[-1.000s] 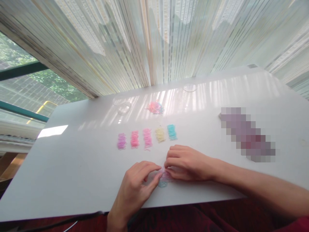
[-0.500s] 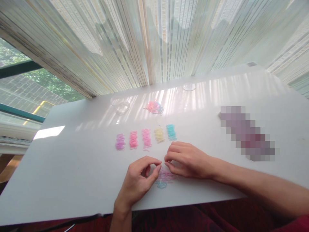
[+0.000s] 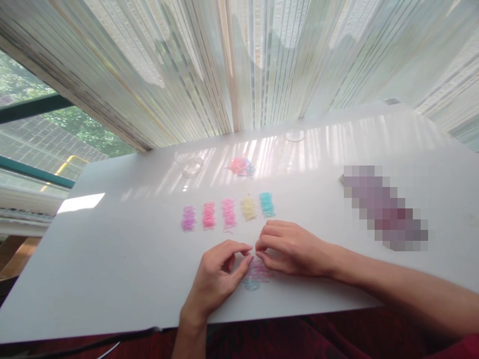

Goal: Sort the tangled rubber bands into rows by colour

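Observation:
My left hand and my right hand face each other near the table's front edge, fingertips almost meeting. Thumb and forefinger of each are curled into a pinch; whatever lies between them is too small to make out. Under the fingertips is a loose pile of pink-purple rubber bands, with blue-green rubber bands at its near side. Beyond the hands, neat stacks of thin bands form a row: purple, coral pink, light pink, yellow and turquoise.
A mixed heap of coloured bands lies farther back on the white table. Clear round dishes or lids stand near the curtain. A blurred-out purplish object lies at right.
The whole view has shifted slightly, moving the scene a little to the right. Both hands keep nearly the same pinched pose over the pile.

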`<action>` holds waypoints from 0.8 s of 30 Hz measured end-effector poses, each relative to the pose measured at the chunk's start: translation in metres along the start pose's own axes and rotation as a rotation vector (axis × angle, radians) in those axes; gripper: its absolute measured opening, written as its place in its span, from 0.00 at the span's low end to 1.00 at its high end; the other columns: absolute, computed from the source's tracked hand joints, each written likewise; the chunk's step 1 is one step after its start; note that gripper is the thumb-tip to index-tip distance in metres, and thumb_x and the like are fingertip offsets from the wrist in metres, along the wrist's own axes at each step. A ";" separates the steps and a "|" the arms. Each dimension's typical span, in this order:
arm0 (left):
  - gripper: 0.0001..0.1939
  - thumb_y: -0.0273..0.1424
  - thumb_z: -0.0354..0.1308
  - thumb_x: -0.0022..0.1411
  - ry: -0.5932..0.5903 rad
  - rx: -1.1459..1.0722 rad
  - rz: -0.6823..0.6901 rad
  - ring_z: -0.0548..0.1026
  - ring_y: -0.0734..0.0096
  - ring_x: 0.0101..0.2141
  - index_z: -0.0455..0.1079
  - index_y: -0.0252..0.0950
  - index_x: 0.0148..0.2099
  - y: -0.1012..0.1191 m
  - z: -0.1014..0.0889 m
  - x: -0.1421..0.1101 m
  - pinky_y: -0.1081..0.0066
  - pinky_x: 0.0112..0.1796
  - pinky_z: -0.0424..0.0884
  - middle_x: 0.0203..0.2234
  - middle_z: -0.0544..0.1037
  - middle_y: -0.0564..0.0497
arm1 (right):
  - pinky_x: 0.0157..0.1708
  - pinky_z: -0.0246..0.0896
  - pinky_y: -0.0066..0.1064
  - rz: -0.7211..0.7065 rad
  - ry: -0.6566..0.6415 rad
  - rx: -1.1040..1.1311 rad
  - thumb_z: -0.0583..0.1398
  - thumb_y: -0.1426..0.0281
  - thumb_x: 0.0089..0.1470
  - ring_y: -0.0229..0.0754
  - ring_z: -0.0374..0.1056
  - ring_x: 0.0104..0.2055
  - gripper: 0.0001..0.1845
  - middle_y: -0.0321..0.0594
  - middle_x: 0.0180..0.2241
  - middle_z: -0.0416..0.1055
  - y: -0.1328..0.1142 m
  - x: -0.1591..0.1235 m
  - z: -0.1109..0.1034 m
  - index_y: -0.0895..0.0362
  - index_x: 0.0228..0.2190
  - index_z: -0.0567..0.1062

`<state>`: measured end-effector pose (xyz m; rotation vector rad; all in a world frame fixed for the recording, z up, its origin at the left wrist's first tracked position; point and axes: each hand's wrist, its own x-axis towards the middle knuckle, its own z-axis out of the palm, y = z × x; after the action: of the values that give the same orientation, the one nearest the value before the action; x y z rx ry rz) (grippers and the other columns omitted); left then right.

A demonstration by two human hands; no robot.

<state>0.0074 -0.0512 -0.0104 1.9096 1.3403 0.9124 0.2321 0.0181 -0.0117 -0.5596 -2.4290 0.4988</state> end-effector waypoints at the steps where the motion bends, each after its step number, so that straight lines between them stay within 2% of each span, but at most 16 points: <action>1: 0.04 0.27 0.62 0.68 0.000 -0.004 0.004 0.68 0.75 0.24 0.77 0.38 0.44 0.000 0.000 0.000 0.75 0.28 0.68 0.31 0.80 0.52 | 0.33 0.61 0.30 0.001 -0.001 0.005 0.55 0.72 0.66 0.40 0.65 0.31 0.12 0.39 0.28 0.72 0.000 0.000 0.000 0.57 0.32 0.76; 8: 0.05 0.25 0.61 0.69 0.034 -0.070 0.016 0.72 0.74 0.26 0.78 0.38 0.44 0.005 0.002 0.000 0.74 0.27 0.69 0.34 0.82 0.49 | 0.36 0.64 0.31 0.011 -0.039 0.072 0.58 0.67 0.67 0.42 0.67 0.34 0.09 0.41 0.33 0.74 0.000 0.000 -0.003 0.58 0.39 0.77; 14: 0.07 0.25 0.62 0.68 0.061 -0.038 0.037 0.71 0.75 0.25 0.78 0.38 0.47 0.003 0.007 -0.002 0.74 0.28 0.70 0.35 0.82 0.49 | 0.35 0.61 0.30 -0.013 -0.017 0.030 0.55 0.70 0.70 0.40 0.66 0.32 0.13 0.40 0.30 0.73 0.000 -0.001 -0.001 0.58 0.34 0.77; 20: 0.07 0.23 0.61 0.69 0.088 0.002 0.075 0.69 0.75 0.25 0.76 0.38 0.46 0.000 0.009 -0.005 0.75 0.27 0.69 0.34 0.81 0.50 | 0.35 0.61 0.30 0.002 -0.030 0.012 0.54 0.68 0.71 0.40 0.65 0.31 0.16 0.40 0.29 0.72 0.000 -0.001 -0.001 0.58 0.34 0.77; 24: 0.05 0.25 0.60 0.70 0.083 0.026 0.085 0.69 0.75 0.25 0.75 0.38 0.45 0.000 0.009 -0.006 0.74 0.27 0.69 0.33 0.81 0.50 | 0.36 0.62 0.31 0.013 -0.054 0.032 0.55 0.67 0.70 0.41 0.67 0.33 0.13 0.41 0.31 0.74 0.001 -0.001 -0.002 0.58 0.37 0.77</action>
<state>0.0131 -0.0575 -0.0162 1.9811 1.3335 1.0307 0.2339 0.0189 -0.0114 -0.5549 -2.4655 0.5637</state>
